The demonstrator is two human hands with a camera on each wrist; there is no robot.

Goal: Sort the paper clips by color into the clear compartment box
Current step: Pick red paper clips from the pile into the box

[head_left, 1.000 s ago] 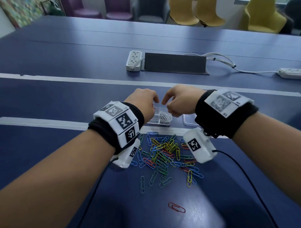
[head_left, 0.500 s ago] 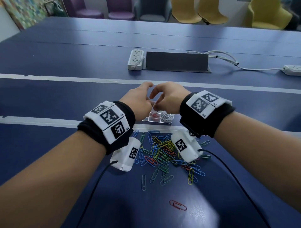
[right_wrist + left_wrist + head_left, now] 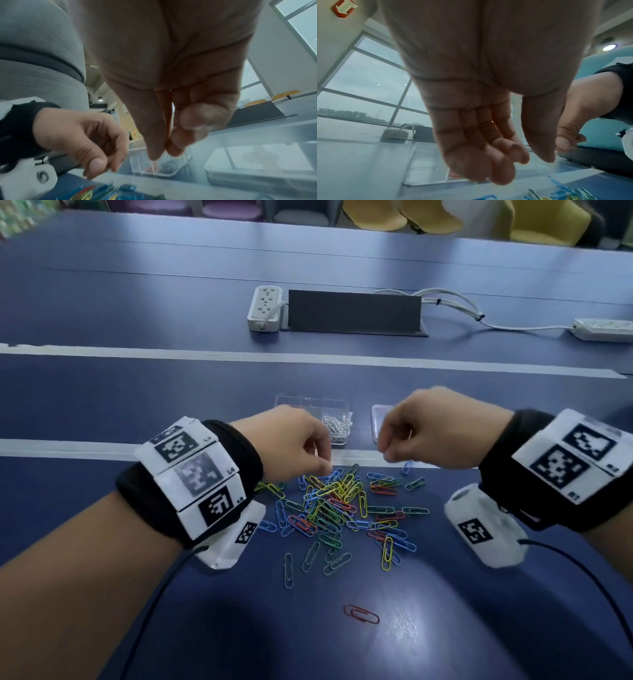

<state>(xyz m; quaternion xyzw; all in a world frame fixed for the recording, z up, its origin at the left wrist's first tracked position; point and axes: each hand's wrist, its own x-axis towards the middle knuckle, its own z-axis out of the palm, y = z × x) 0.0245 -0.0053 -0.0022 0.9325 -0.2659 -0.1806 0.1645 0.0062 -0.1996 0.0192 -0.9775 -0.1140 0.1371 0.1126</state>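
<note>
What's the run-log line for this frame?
left hand: empty, over clip pile | right hand: empty, beside pile | compartment box: silver clips in

Clip pile (image 3: pixel 342 508) between both wrists, compartment box (image 3: pixel 313 405) just beyond, bare table (image 3: pixel 137 392) leftward

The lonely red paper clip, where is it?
In the head view the red paper clip lies alone on the blue table, nearer the person than the colourful pile.
</note>
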